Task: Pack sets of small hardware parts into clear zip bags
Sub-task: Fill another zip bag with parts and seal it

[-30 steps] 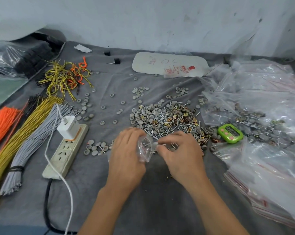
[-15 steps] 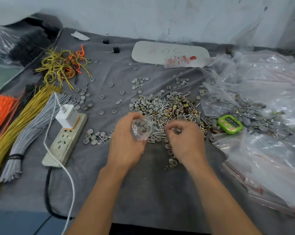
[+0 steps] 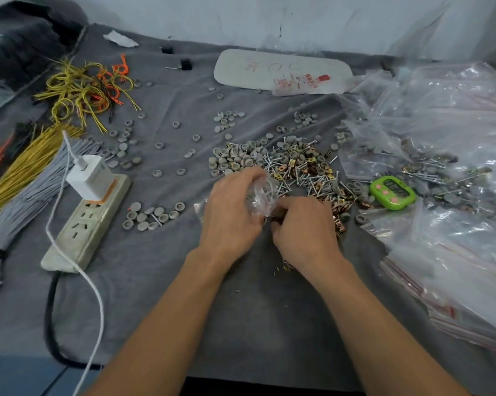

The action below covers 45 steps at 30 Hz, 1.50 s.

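From the head view, the person's left hand (image 3: 232, 207) was curled round a small clear zip bag (image 3: 262, 197), holding it crumpled just above the grey cloth (image 3: 269, 310) at the near edge of the parts pile. A few thin nails showed through the plastic. The right hand (image 3: 303, 224) sat just beside it on the right, its knuckles up and its fingers bent under toward the bag's near side. I could not tell whether those fingers held anything.

The pile of parts (image 3: 286, 164) lay just beyond both hands: grey round caps, silver nails and brass-coloured clips, all mixed together. A smaller cluster of grey caps (image 3: 152, 215) sat to the left, near a power strip (image 3: 89, 221) with a white charger (image 3: 91, 175) plugged into it and a white cable (image 3: 78, 267) trailing toward the near edge.

A green timer (image 3: 392, 192) stood to the right of the pile, touching a heap of clear bags (image 3: 455, 252), some of which had parts in them. Far left lay tangled yellow and orange wires (image 3: 84, 90). Straight bundles of yellow wire (image 3: 27, 167) and grey wire (image 3: 27, 201) ran along the left side.
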### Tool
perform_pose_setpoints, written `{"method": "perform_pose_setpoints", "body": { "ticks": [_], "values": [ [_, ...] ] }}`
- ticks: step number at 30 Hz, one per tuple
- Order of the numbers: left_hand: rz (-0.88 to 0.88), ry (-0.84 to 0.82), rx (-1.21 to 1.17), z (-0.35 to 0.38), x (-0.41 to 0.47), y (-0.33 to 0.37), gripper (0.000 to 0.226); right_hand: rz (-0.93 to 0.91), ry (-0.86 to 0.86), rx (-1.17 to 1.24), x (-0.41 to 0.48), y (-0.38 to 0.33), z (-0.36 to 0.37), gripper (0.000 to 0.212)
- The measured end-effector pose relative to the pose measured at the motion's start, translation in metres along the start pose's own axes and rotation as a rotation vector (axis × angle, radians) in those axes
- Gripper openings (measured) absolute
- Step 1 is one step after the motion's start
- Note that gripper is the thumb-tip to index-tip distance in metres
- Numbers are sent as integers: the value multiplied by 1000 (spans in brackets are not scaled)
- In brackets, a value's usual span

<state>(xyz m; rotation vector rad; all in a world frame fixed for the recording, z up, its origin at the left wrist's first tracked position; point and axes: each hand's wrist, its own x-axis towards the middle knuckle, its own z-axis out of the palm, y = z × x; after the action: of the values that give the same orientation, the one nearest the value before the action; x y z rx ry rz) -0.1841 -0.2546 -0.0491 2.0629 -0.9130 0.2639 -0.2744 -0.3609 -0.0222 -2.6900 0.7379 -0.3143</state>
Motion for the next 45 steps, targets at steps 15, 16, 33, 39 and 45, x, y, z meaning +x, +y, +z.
{"method": "perform_pose_setpoints", "body": {
  "ticks": [15, 16, 33, 39, 45],
  "values": [
    [28, -22, 21, 8, -5, -7, 74, -33, 240, 848, 5, 19, 0, 22],
    [49, -15, 17, 9, -5, -6, 71, -64, 205, 841, 7, 17, 1, 21],
    [-184, 249, -273, -3, -2, 3, 42, -243, 40, 390, 5, 19, 12, 14],
    [-203, 286, -357, -5, -3, 3, 39, -294, 150, 67, 1, 12, 19, 13],
    [-186, 230, -269, -4, -1, 5, 40, -70, 295, 457, 8, 17, 6, 8]
  ]
}}
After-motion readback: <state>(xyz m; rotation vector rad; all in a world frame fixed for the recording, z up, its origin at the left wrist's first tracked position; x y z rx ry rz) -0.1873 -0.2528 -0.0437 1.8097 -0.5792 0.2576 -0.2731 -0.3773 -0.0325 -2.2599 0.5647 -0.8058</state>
